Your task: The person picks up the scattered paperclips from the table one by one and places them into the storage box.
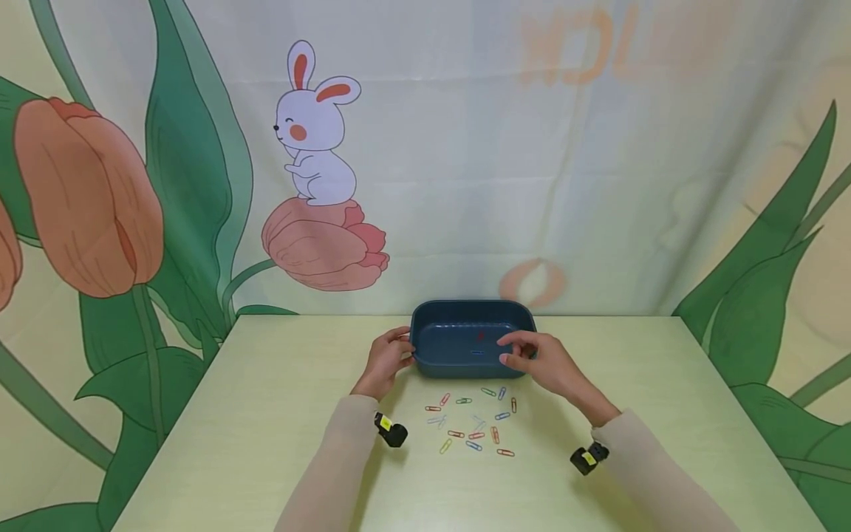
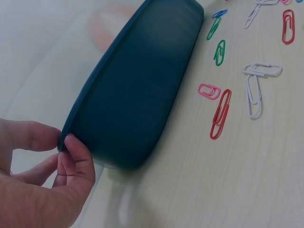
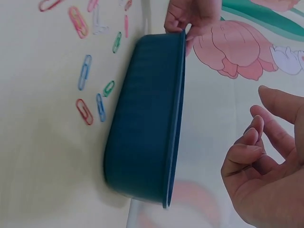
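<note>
A dark blue rectangular bin (image 1: 459,371) stands at the back of the table. My left hand (image 1: 385,360) holds its left end, thumb and fingers pinching the rim (image 2: 76,107) in the left wrist view. Over the bin's right end hovers my right hand (image 1: 547,362); its thumb and index finger are spread apart and nothing shows between them. Inside the bin lie a blue paper clip (image 1: 477,352) and a small red item (image 1: 482,336). Several coloured paper clips are scattered in front of it, among them a yellow one (image 1: 445,446) and a green one (image 1: 463,400).
The pale wooden table (image 1: 266,443) ends at a printed curtain (image 1: 439,244) right behind the bin. A red paper clip (image 1: 505,453) lies nearest the front of the scatter, between the two forearms. Each wrist wears a small black camera (image 1: 391,431).
</note>
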Available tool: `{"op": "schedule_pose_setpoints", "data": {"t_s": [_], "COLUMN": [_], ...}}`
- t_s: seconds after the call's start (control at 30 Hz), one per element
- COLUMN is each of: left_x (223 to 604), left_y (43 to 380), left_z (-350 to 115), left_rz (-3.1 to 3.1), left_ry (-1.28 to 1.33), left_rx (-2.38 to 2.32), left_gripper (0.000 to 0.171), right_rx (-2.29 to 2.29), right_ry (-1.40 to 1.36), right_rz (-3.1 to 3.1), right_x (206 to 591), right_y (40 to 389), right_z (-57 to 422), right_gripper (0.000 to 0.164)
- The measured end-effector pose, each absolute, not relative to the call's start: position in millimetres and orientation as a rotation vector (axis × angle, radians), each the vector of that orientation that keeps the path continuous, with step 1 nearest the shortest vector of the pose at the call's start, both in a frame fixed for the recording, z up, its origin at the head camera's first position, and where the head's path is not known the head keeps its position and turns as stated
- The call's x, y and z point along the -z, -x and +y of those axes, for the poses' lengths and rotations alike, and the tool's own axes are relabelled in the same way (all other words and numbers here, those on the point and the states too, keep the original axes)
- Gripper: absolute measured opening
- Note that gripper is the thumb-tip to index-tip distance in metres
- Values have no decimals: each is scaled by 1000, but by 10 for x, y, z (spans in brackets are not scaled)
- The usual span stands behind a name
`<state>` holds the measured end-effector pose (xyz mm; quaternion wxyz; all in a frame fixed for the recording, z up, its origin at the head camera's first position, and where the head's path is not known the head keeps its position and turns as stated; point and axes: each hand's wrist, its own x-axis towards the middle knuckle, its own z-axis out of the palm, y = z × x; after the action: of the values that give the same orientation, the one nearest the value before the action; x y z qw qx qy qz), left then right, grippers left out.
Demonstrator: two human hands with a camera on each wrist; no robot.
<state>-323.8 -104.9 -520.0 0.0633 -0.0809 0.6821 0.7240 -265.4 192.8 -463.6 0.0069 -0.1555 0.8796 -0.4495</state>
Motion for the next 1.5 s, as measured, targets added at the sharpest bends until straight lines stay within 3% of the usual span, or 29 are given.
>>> {"op": "schedule_pose_setpoints", "data": {"t_s": [0.6,1.03,1.5], "left_x": [5069,5201,5184], "left_y": [3174,3249,3238], "left_z": [-1060,-1052,-1040], "left_rz": [2042,2056,2055], "left_ry": [194,231,239], "left_rx": [-2138,-2168,-2174], "left_gripper": [52,47,47], "right_rx": [1327,1252,1191], "right_ry": [542,531,517], "right_rz": [2751,2708,2604], "right_x": [4866,5179,5395], "right_y": [2449,2315,2194], "right_z": [1980,1954,1980], "right_gripper": [24,25,14]}}
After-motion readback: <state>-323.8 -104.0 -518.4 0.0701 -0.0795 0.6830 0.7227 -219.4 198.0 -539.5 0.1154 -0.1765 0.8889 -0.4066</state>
